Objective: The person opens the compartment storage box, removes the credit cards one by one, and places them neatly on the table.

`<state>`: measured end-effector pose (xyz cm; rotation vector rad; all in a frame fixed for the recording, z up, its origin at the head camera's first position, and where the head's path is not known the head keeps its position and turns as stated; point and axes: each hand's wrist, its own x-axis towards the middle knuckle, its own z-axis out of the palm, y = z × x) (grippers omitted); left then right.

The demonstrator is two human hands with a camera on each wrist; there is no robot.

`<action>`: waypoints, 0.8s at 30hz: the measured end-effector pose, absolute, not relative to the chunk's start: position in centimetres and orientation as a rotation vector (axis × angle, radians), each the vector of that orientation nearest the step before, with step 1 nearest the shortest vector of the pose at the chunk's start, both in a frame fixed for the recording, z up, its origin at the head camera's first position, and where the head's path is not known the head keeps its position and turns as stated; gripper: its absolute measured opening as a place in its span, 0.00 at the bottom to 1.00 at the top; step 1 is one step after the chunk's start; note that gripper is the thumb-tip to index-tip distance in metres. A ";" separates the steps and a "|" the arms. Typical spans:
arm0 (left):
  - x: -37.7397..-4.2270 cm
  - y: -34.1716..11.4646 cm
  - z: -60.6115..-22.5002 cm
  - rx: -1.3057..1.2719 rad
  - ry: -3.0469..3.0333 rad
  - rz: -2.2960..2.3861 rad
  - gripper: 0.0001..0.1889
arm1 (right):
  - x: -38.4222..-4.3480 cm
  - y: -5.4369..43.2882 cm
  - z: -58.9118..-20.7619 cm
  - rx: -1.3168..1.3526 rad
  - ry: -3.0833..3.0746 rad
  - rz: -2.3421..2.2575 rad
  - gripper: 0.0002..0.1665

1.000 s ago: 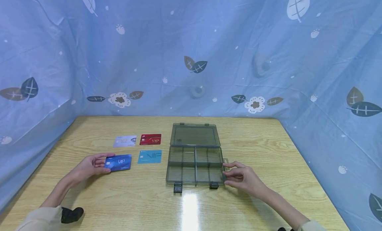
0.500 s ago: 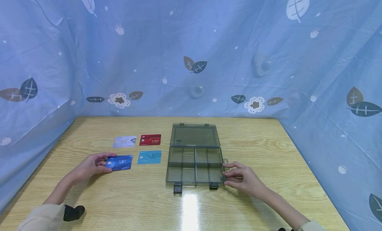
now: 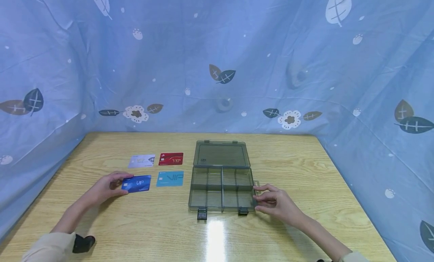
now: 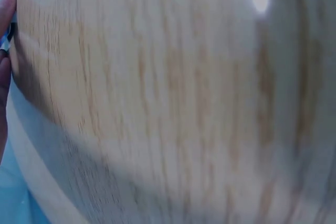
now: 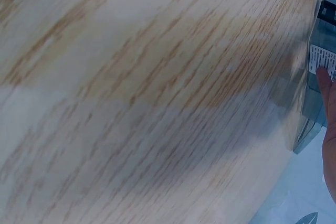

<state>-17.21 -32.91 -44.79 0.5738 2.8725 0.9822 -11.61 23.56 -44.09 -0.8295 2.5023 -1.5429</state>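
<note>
In the head view my left hand (image 3: 106, 186) pinches a dark blue VIP card (image 3: 136, 183) by its left end, thumb below and fingers above. The card's face is turned up, its right end pointing at a light blue VIP card (image 3: 170, 178). Just the fingers (image 4: 5, 11) and a sliver of the card show in the left wrist view. My right hand (image 3: 276, 203) rests its fingertips against the right side wall of a smoky clear plastic box (image 3: 222, 188), which lies with its lid (image 3: 222, 154) laid back. One finger touches a white label (image 5: 321, 59) there in the right wrist view.
Behind the held card lie a silver-white card (image 3: 141, 160) and a red VIP card (image 3: 171, 159). Dividers split the box into several compartments, and two latches (image 3: 202, 214) stick out at its front. A blue patterned cloth (image 3: 217, 58) hangs around the wooden table (image 3: 152, 232).
My left hand has shifted slightly to the right with the dark blue card, which is tipped a little differently. The right hand and the box have stayed in place.
</note>
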 end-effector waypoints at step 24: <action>-18.3 -33.4 -44.8 0.576 2.764 1.095 0.26 | -11.5 23.4 -44.0 -0.838 2.498 -1.550 0.15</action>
